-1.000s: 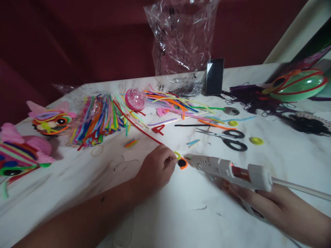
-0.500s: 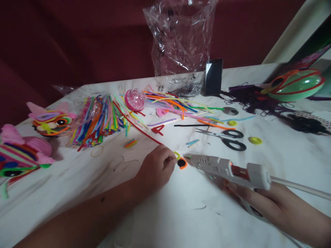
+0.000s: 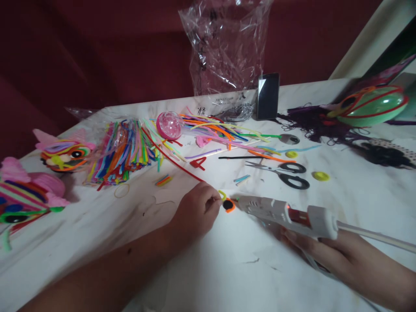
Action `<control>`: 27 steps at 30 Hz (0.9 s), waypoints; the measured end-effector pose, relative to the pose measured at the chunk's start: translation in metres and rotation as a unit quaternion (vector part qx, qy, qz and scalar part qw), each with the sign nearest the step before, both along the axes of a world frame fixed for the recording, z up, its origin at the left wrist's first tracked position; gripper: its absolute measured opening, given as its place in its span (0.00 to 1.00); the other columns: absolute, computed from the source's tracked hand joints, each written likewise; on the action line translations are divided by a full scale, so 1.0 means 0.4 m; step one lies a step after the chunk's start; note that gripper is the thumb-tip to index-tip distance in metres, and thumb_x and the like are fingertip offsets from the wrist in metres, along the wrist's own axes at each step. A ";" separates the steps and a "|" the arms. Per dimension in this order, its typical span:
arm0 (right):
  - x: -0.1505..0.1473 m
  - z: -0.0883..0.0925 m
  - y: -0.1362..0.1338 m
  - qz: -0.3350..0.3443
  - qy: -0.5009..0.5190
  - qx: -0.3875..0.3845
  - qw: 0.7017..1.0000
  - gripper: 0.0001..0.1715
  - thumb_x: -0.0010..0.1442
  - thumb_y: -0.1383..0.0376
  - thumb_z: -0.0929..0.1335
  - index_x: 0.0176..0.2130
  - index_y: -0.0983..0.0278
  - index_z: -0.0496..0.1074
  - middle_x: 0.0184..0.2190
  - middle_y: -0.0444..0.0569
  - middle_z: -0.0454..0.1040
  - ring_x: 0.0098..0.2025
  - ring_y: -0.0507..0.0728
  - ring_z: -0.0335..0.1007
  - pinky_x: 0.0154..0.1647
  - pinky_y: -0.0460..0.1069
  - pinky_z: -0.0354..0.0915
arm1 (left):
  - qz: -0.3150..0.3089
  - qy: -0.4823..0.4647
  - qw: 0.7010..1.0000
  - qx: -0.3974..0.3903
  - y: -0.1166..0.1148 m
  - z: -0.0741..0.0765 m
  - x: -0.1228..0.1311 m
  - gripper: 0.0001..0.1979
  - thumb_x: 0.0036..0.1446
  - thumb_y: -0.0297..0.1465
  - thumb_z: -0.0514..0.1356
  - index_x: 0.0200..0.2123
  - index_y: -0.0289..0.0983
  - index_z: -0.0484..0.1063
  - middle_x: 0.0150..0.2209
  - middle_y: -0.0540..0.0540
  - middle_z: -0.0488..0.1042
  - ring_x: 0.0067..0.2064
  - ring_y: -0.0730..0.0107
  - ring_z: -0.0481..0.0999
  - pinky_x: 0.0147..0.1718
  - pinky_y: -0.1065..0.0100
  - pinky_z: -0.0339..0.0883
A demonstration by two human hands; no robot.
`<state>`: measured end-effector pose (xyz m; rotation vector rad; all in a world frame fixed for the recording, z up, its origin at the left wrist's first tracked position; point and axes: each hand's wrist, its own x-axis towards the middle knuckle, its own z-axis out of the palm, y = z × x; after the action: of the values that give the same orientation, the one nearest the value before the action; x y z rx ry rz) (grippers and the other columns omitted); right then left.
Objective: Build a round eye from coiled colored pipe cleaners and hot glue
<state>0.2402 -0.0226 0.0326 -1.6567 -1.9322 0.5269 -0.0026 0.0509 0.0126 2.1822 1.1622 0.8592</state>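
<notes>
My left hand (image 3: 196, 210) is closed in a pinch on a small coiled pipe-cleaner piece (image 3: 228, 204), black in the middle with an orange ring and a yellow loop, held on the white table (image 3: 97, 225). My right hand (image 3: 328, 253) grips a white hot glue gun (image 3: 286, 213) whose red light glows. The gun's nozzle touches the right side of the coil. A glue stick (image 3: 377, 241) sticks out of the gun's back.
Loose and bundled coloured pipe cleaners (image 3: 123, 149), a pink ball (image 3: 170, 125), black scissors (image 3: 286, 172), yellow rings (image 3: 321, 176), a phone (image 3: 268, 96) and a clear plastic bag (image 3: 224, 47) lie behind. Finished pipe-cleaner figures (image 3: 65, 151) sit far left, a green dome (image 3: 372, 106) far right.
The glue gun has shifted very slightly up and left; both hands stay where they were at the coil.
</notes>
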 end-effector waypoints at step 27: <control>0.002 0.003 -0.002 0.035 0.035 -0.063 0.997 0.24 0.55 0.47 0.60 0.26 0.56 0.77 0.24 0.45 0.80 0.25 0.58 0.75 0.36 0.51 0.73 | -0.004 0.011 1.000 0.004 -0.003 0.004 -0.002 0.06 0.53 0.22 0.54 0.25 0.36 0.63 0.27 0.51 0.65 0.29 0.75 0.65 0.29 0.73 0.57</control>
<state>0.2411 -0.0233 0.0339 -1.6289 -1.9463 0.7389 -0.0032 0.0497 0.0142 2.2060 1.1629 0.8388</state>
